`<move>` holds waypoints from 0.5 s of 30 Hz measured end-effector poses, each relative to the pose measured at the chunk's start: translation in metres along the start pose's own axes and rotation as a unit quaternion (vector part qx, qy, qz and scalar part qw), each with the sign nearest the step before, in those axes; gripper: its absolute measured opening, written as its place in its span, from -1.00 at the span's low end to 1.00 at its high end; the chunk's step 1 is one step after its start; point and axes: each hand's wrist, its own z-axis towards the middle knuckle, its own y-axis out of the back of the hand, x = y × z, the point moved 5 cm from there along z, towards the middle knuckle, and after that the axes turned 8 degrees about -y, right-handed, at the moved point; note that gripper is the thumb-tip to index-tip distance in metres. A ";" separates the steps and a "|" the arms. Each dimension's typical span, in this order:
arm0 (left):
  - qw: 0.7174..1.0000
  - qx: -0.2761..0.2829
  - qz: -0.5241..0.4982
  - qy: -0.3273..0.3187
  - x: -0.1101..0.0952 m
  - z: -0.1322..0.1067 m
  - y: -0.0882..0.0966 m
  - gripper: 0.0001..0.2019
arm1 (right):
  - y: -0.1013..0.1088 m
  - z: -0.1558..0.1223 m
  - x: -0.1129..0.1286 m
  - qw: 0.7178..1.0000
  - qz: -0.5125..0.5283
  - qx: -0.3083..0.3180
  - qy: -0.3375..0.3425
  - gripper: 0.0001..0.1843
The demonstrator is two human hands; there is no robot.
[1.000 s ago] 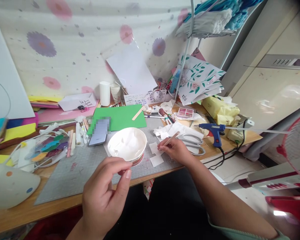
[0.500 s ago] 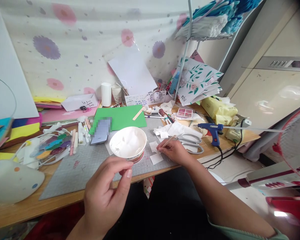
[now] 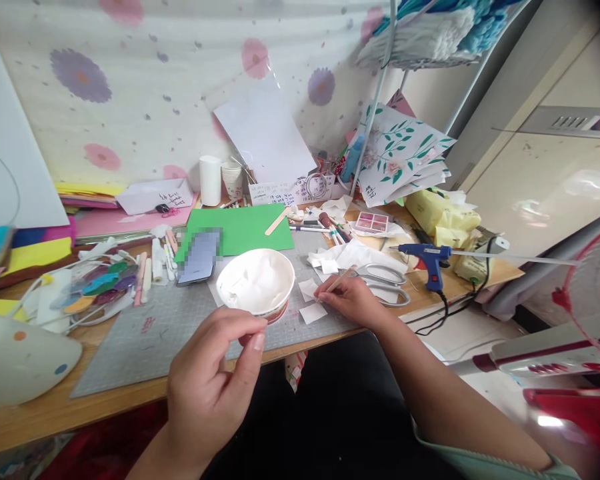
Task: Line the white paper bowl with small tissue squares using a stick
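My right hand [image 3: 349,301] is closed round a thin wooden stick [image 3: 341,279], its lower end over small white paper squares [image 3: 313,313] on the grey cutting mat [image 3: 125,360]. Nearer to me, my left hand [image 3: 213,380] is raised in a pinch, thumb and forefinger curled close together; whatever lies between them is too small to make out. Just beyond those fingertips stands a paper bowl [image 3: 256,281] with white, soft-looking material inside. A pair of scissors [image 3: 386,283] with grey handles lies right of my right hand.
Behind the bowl are a phone [image 3: 200,257] and a green sheet [image 3: 235,230] with a flat wooden stick [image 3: 277,222] on it. To the right sits a blue glue gun [image 3: 430,263] with its cord hanging. A whitish rounded object [image 3: 25,360] stands at the left edge.
The view has shifted slightly. The stick in my right hand stands a little more visibly above the fingers. My left hand keeps its pinch near the bowl.
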 end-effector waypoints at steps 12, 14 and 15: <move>0.999 0.026 -0.010 -0.017 -0.018 0.006 -0.021 -0.80 | 0.018 -0.020 0.045 0.947 0.310 -0.073 0.033 -0.73; 0.999 0.025 -0.017 -0.015 -0.022 0.009 -0.025 -0.81 | 0.017 -0.031 0.068 0.927 0.365 -0.068 0.049 -0.70; 0.999 0.022 -0.022 -0.014 -0.024 0.010 -0.026 -0.81 | 0.015 -0.035 0.079 0.919 0.387 -0.062 0.054 -0.70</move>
